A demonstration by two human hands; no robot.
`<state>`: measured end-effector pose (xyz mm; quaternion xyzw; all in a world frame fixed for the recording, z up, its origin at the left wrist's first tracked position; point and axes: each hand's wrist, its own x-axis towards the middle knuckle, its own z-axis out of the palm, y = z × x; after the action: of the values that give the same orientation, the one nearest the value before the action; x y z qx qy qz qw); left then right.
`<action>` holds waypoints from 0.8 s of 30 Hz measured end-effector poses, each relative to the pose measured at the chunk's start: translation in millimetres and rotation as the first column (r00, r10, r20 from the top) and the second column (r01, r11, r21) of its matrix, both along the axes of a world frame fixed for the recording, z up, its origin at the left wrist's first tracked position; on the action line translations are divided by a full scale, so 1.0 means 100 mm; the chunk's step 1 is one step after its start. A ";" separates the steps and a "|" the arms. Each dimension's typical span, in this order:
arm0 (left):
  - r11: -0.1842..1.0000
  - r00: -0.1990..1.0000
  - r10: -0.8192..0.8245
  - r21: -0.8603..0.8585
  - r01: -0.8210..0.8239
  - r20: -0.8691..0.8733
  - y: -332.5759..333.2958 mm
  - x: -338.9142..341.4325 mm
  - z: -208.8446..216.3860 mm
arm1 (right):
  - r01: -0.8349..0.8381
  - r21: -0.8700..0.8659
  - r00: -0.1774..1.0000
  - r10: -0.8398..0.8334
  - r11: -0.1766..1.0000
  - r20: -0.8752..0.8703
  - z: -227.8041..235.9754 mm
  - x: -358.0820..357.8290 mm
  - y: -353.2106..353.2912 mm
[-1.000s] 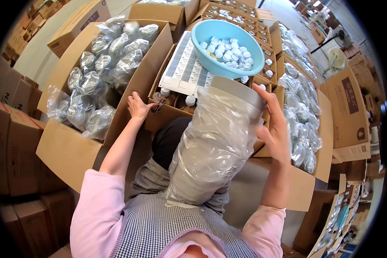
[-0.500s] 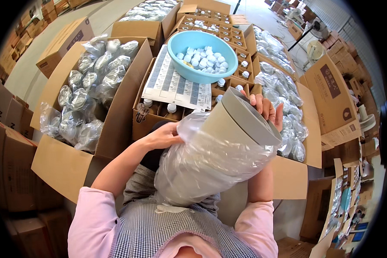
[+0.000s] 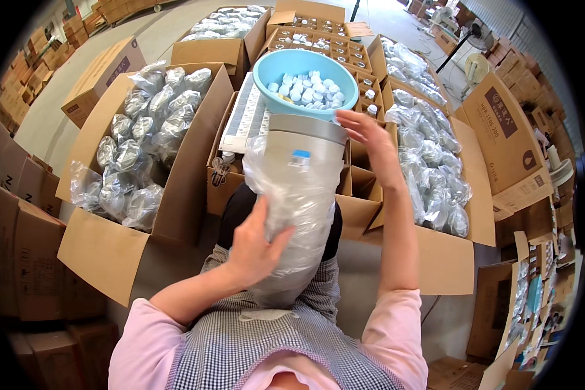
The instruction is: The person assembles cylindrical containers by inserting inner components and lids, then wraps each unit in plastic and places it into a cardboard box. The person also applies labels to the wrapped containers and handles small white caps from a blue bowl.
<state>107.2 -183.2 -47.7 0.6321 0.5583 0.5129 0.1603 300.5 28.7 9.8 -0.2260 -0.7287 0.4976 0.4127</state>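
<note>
A tall grey cylinder with a darker grey rim stands nearly upright on my lap, tilted a little. A clear plastic bag covers most of it, bunched loosely below the rim, and a small blue sticker shows on its side. My left hand grips its lower left side through the plastic. Beside the right edge of the rim, my right hand is open, fingers stretched out; whether its fingertips touch the rim is hard to tell.
A light-blue basin of white caps sits on a divided carton of bottles, next to printed sheets. Open cartons of silvery plastic-wrapped items stand left and right. A standing fan is at the far right.
The grey cylinder has swung from leaning right to nearly upright, its top moving left. My left hand has shifted lower on the bag. My right hand has come off the rim's top to its side.
</note>
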 end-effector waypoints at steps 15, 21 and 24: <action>0.598 0.668 -0.740 -0.531 0.600 -0.078 -0.32 -1.03 -0.09 | 0.121 0.564 0.759 -0.443 0.817 0.478 -0.01 -0.13 -0.43; 0.975 0.956 -0.204 0.041 0.218 -0.210 0.37 -0.37 0.41 | 0.074 0.542 0.765 -0.396 0.837 0.507 0.02 -0.18 -0.44; 0.967 0.968 -0.169 0.158 0.199 -0.185 0.78 -0.10 0.32 | 0.022 0.570 0.788 -0.365 0.821 0.495 0.07 -0.18 -0.39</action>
<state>97.3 -105.4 -15.6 0.7345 0.4614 0.4869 0.1031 282.6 -10.4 16.9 -0.3200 -0.8998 0.1327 0.2654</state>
